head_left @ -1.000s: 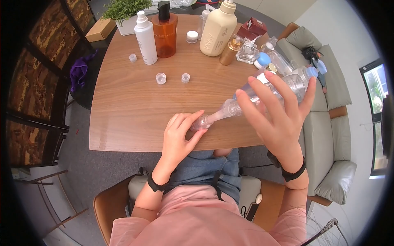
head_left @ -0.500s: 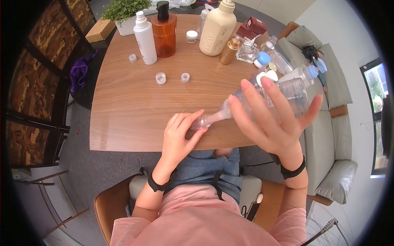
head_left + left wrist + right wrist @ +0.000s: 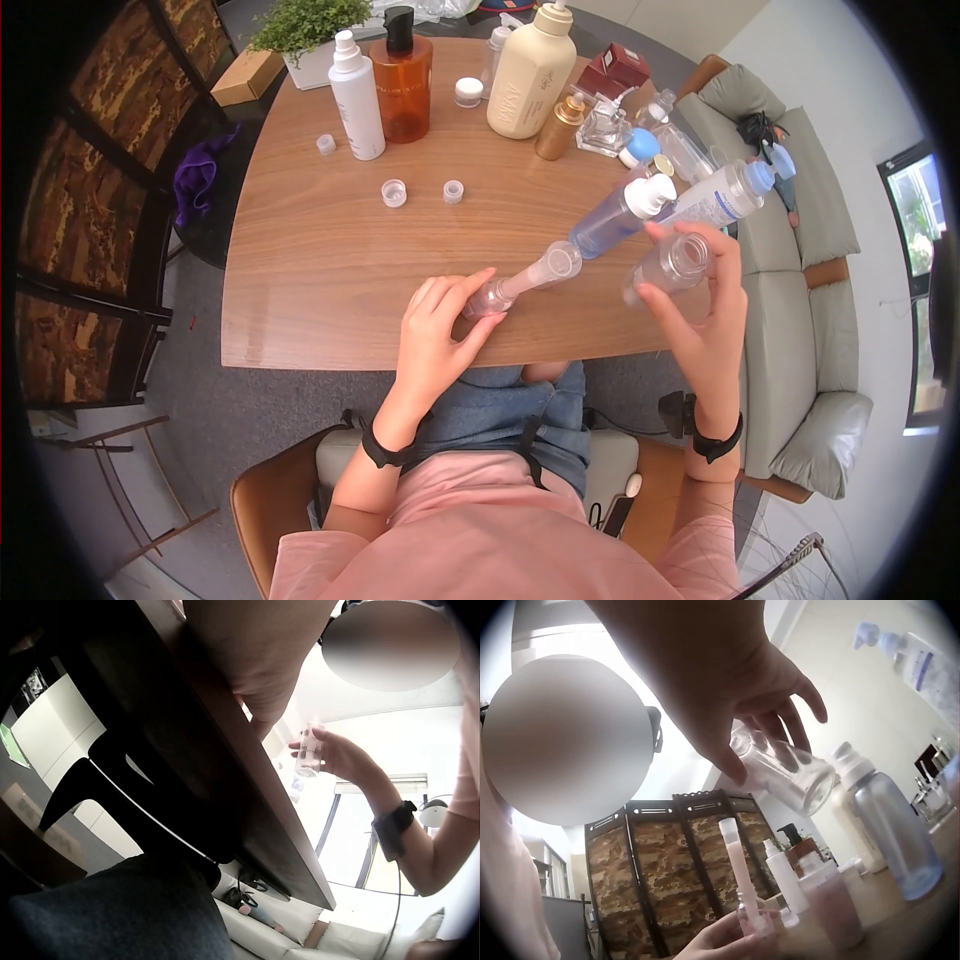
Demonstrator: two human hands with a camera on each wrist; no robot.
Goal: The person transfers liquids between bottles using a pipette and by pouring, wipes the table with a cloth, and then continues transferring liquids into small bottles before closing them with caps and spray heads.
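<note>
On the table's near edge, my left hand (image 3: 440,325) grips a small clear bottle (image 3: 490,299) between thumb and fingers. A pale translucent funnel-like tube (image 3: 543,273) stands in its neck, leaning right with its wide end up. The right wrist view shows a pinkish tint in the tube (image 3: 739,862). My right hand (image 3: 712,310) holds a larger clear bottle (image 3: 660,272) to the right of the tube, its uncapped mouth facing up toward the head camera. In the right wrist view, thumb and fingers close around this clear bottle (image 3: 784,776).
Just beyond my right hand stand a bluish bottle (image 3: 610,222) with a white top and a blue-capped clear bottle (image 3: 725,195). Small clear caps (image 3: 394,193) lie mid-table. Farther back are a white spray bottle (image 3: 356,100), an amber bottle (image 3: 402,90) and a cream pump bottle (image 3: 532,75).
My right hand has swung the clear bottle away from the tube's wide end and turned its mouth upward, now lower and farther right. My left hand and the small bottle stay in place.
</note>
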